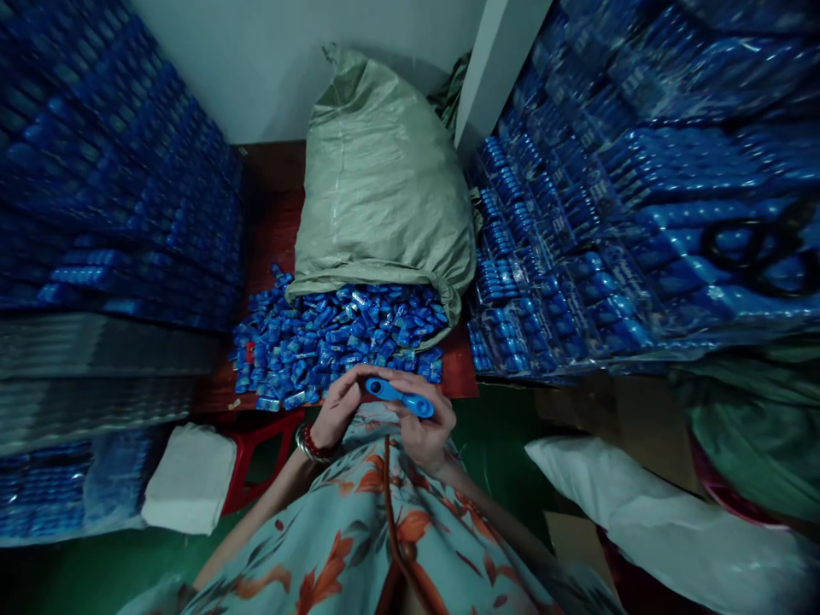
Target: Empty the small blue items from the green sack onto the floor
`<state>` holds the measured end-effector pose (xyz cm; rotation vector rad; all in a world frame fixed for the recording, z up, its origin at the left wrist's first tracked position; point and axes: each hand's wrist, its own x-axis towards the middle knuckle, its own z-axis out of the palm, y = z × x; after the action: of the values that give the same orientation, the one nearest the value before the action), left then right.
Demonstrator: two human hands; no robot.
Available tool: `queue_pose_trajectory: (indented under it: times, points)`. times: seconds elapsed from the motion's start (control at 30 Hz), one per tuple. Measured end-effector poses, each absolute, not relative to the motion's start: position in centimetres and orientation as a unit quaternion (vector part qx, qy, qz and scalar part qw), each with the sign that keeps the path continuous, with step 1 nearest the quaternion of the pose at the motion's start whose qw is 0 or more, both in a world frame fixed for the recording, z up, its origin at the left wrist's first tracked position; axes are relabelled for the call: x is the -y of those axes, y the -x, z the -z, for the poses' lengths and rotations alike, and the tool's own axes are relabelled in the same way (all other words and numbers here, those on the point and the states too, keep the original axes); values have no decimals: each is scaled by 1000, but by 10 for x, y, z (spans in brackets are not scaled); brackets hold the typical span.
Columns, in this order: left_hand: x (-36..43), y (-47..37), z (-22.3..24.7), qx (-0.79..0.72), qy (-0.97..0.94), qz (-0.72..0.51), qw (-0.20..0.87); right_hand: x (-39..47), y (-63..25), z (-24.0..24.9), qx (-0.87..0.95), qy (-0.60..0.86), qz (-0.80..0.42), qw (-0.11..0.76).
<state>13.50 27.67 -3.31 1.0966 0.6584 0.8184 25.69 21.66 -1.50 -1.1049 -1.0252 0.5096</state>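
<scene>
Before the spilled heap of blue packets (333,346): left hand (339,408) and right hand (424,431), together, clamped on one blue plastic piece (398,396).

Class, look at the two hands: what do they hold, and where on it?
A blue plastic piece: left hand at its left end, right hand under its rounded right end.

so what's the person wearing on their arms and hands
Both hands are bare, with no gloves. The left hand has a stack of bangles at the wrist, silver-coloured with a red beaded one. The right hand shows no jewellery. No sleeves reach the forearms; the floral dress is pale blue with orange flowers.
</scene>
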Motion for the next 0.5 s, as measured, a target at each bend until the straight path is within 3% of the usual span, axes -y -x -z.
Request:
queue_pose_trajectory:
  times: [0.2, 0.33, 0.4, 0.5]
  points:
    - [-283, -120, 25, -295, -712, -414, 485, -216, -253, 10, 465, 491, -268, 686]
    - [-295, -98, 5, -285, -842, -360, 283, -220, -253, 7, 477, 520, -309, 637]
    - [-300, -87, -2, -287, -871, -315, 243, -223, -254, 10, 498, 522, -334, 607]
    - [-304, -79, -5, -301, -874, -274, 266, -227, -258, 14, 541, 507, -370, 560]
